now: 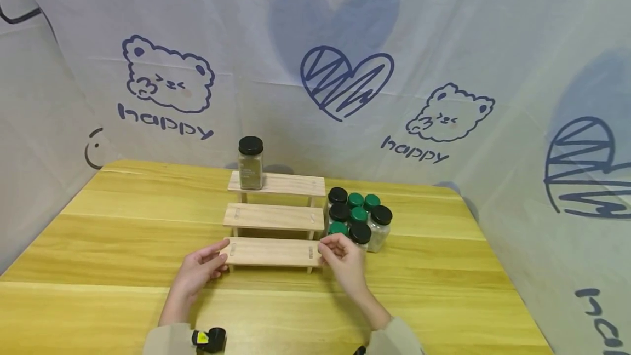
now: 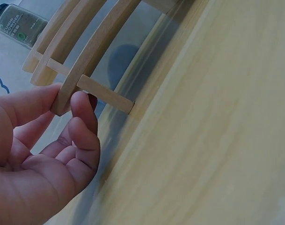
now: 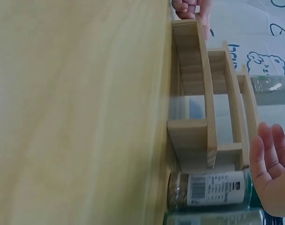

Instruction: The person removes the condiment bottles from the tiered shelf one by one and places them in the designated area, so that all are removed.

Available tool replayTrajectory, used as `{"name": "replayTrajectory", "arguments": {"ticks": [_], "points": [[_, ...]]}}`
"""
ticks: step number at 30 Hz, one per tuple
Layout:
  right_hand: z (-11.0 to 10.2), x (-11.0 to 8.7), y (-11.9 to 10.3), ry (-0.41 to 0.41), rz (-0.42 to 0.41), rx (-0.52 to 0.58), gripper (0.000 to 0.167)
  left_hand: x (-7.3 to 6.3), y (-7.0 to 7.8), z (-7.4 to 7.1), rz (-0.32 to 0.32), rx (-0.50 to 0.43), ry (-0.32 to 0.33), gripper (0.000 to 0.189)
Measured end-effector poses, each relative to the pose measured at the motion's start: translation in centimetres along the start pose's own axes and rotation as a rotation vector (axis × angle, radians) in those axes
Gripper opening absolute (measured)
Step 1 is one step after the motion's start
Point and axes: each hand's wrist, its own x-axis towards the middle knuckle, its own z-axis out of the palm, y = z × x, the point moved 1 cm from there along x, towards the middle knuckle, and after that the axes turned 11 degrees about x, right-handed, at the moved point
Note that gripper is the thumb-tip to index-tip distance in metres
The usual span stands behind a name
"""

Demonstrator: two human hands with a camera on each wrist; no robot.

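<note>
A pale wooden three-tier spice rack (image 1: pixel 271 251) stands on the table. My left hand (image 1: pixel 197 270) pinches the left end of its lowest shelf (image 2: pixel 98 51), thumb and fingers on either face. At the rack's right end is my right hand (image 1: pixel 345 262); the right wrist view shows its fingers (image 3: pixel 275 150) extended and relaxed, without a grip on the rack. A spice jar (image 1: pixel 251 166) with a black lid and brownish powder stands upright on the left of the top shelf. Whether the right fingertips touch the wood, I cannot tell.
Close to the rack's right side stands a cluster of several spice jars (image 1: pixel 378 229) with black or green lids. One labelled jar (image 3: pixel 212 190) is right beside the rack. A printed cloth (image 1: pixel 256 81) hangs behind the wooden table (image 1: pixel 434 267).
</note>
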Motion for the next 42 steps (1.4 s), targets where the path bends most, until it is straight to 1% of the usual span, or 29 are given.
{"name": "replayTrajectory", "arguments": {"ticks": [7,14,23,30,33,37,42], "points": [[1.2,1.0,-0.1,-0.028,0.018,0.028,0.007,0.0,-0.1,0.0,0.000,-0.009,-0.010,0.043],[2.3,2.1,0.0,-0.058,-0.012,0.021,0.012,0.1,-0.2,-0.1,-0.001,-0.020,-0.014,0.044],[3.9,3.7,-0.7,-0.042,-0.045,-0.045,0.017,0.1,-0.2,-0.2,-0.004,-0.027,-0.024,0.044],[5.3,5.6,-2.0,-0.039,-0.030,-0.035,0.024,0.1,-0.1,-0.2,-0.005,-0.038,-0.021,0.043],[5.9,6.4,-2.5,-0.043,-0.062,-0.043,0.028,0.1,-0.1,-0.2,-0.002,-0.039,-0.024,0.043],[6.6,7.4,-2.6,-0.043,-0.130,-0.032,0.029,0.1,-0.1,-0.2,-0.001,-0.042,-0.026,0.043],[7.2,9.1,-0.8,-0.036,-0.186,-0.037,0.032,0.1,-0.1,-0.3,0.001,-0.043,-0.025,0.043]]}}
